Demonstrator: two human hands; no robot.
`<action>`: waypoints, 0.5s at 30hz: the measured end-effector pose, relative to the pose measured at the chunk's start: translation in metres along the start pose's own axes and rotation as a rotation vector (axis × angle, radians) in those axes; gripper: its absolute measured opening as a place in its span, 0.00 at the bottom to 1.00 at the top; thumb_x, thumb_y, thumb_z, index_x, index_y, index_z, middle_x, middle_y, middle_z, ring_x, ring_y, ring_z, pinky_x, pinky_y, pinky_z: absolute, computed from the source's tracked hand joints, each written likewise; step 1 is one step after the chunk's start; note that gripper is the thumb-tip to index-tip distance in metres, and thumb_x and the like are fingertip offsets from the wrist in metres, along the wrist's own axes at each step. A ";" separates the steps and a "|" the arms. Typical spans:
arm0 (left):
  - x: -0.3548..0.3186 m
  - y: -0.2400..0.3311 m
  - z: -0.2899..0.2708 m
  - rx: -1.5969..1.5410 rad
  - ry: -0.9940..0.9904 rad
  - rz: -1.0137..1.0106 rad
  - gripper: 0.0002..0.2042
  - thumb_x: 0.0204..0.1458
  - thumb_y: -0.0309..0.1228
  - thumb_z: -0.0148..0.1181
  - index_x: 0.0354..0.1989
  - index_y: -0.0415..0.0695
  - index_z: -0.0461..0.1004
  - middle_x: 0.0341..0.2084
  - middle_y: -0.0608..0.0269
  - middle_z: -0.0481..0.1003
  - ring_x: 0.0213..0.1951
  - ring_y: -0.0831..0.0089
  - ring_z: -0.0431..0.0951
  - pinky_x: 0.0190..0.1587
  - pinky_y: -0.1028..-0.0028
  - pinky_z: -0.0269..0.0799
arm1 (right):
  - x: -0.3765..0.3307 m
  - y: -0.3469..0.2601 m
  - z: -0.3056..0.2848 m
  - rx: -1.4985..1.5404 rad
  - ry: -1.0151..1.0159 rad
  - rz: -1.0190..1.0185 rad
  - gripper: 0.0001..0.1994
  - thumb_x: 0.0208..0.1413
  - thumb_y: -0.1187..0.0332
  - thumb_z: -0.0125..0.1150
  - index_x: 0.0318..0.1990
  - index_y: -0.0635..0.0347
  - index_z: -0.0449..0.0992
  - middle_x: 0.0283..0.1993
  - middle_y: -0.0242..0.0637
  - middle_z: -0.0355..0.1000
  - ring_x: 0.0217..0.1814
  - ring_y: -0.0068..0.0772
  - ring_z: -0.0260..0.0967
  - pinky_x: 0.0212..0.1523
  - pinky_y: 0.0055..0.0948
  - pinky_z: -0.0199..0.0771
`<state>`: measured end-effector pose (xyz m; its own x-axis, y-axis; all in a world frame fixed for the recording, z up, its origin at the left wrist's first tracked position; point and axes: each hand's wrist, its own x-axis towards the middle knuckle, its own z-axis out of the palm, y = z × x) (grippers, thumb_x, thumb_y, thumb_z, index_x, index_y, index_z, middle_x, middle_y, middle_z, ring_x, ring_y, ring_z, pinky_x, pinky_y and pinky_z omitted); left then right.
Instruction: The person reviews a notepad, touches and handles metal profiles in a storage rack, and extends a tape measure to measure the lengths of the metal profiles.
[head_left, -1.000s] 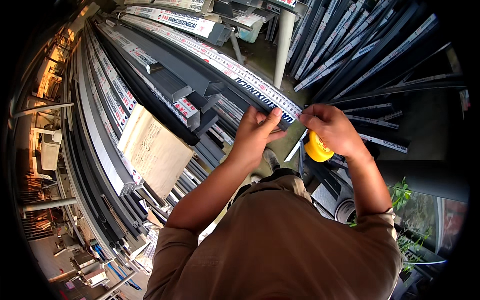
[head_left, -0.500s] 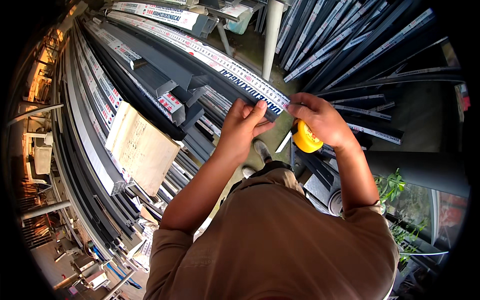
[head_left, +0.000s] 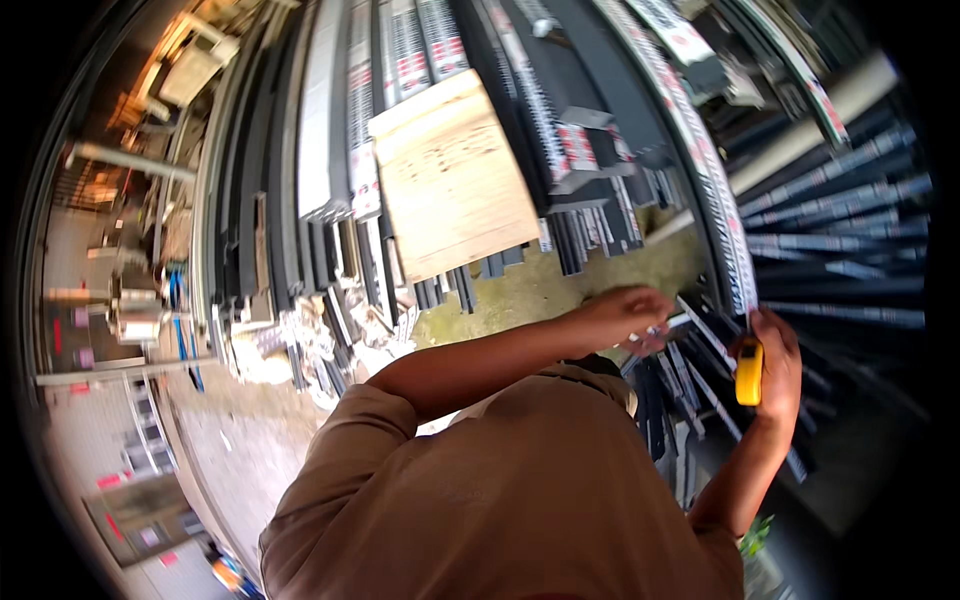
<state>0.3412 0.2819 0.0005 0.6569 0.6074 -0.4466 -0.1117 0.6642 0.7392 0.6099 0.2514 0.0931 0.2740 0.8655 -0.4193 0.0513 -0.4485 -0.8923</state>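
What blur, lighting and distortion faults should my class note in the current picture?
Head view: blur softens the bare left hand, the rounded yellow tape measure and the fanned, white-labelled dark bars; head view: the flat pale wooden board looks bright while the right side falls dark; head view: lines curve near the left rim, with black corners.
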 end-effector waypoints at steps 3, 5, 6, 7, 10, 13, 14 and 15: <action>-0.025 -0.063 -0.059 0.381 0.085 0.000 0.19 0.70 0.46 0.58 0.59 0.43 0.75 0.47 0.60 0.82 0.49 0.71 0.84 0.49 0.67 0.82 | 0.007 0.004 0.000 0.024 -0.015 -0.011 0.22 0.67 0.54 0.64 0.57 0.62 0.77 0.24 0.38 0.75 0.17 0.27 0.69 0.20 0.24 0.69; -0.050 -0.118 -0.099 0.736 0.382 -0.032 0.20 0.66 0.45 0.60 0.57 0.43 0.78 0.47 0.51 0.84 0.49 0.63 0.86 0.51 0.63 0.81 | 0.008 0.003 0.001 -0.004 -0.065 -0.005 0.22 0.67 0.54 0.64 0.57 0.62 0.77 0.25 0.38 0.75 0.18 0.26 0.69 0.19 0.23 0.69; -0.067 -0.148 -0.120 0.778 0.486 -0.080 0.22 0.63 0.46 0.61 0.57 0.44 0.79 0.48 0.50 0.84 0.51 0.57 0.85 0.54 0.61 0.80 | 0.007 0.002 0.005 -0.005 -0.044 -0.019 0.22 0.67 0.54 0.64 0.57 0.63 0.78 0.25 0.38 0.75 0.19 0.26 0.70 0.19 0.23 0.69; -0.082 -0.178 -0.140 0.813 0.578 -0.131 0.23 0.60 0.47 0.62 0.57 0.44 0.80 0.49 0.48 0.84 0.52 0.51 0.84 0.57 0.58 0.79 | 0.008 0.003 0.002 -0.002 -0.036 -0.017 0.22 0.66 0.55 0.65 0.58 0.64 0.78 0.25 0.38 0.75 0.20 0.26 0.71 0.19 0.23 0.70; -0.140 -0.283 -0.201 0.899 0.792 -0.384 0.23 0.60 0.46 0.62 0.58 0.45 0.79 0.49 0.48 0.84 0.53 0.50 0.84 0.59 0.58 0.78 | 0.004 -0.003 0.003 -0.017 -0.073 -0.022 0.22 0.66 0.55 0.65 0.57 0.64 0.78 0.25 0.39 0.75 0.20 0.27 0.71 0.20 0.23 0.71; -0.212 -0.387 -0.267 0.558 0.827 -0.663 0.18 0.59 0.46 0.62 0.46 0.44 0.81 0.40 0.50 0.85 0.36 0.49 0.85 0.48 0.55 0.81 | 0.004 -0.010 0.004 -0.034 -0.099 -0.022 0.22 0.66 0.55 0.64 0.57 0.64 0.78 0.24 0.40 0.74 0.19 0.28 0.70 0.20 0.24 0.71; -0.234 -0.417 -0.273 0.109 0.985 -0.602 0.14 0.62 0.43 0.61 0.41 0.45 0.79 0.30 0.58 0.83 0.27 0.60 0.82 0.39 0.56 0.80 | 0.005 -0.011 0.004 -0.036 -0.125 -0.032 0.22 0.66 0.55 0.64 0.57 0.64 0.78 0.23 0.40 0.74 0.19 0.28 0.69 0.20 0.24 0.70; -0.260 -0.440 -0.285 -0.188 1.010 -0.578 0.11 0.65 0.41 0.60 0.40 0.47 0.78 0.28 0.63 0.80 0.28 0.66 0.81 0.36 0.58 0.79 | 0.007 -0.012 0.004 -0.036 -0.157 -0.039 0.21 0.67 0.55 0.64 0.56 0.64 0.78 0.23 0.40 0.73 0.18 0.28 0.69 0.21 0.25 0.69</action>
<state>0.0066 -0.0445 -0.3526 -0.2331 0.2082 -0.9499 -0.1548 0.9564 0.2476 0.6076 0.2636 0.1005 0.1180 0.9055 -0.4076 0.0942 -0.4189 -0.9032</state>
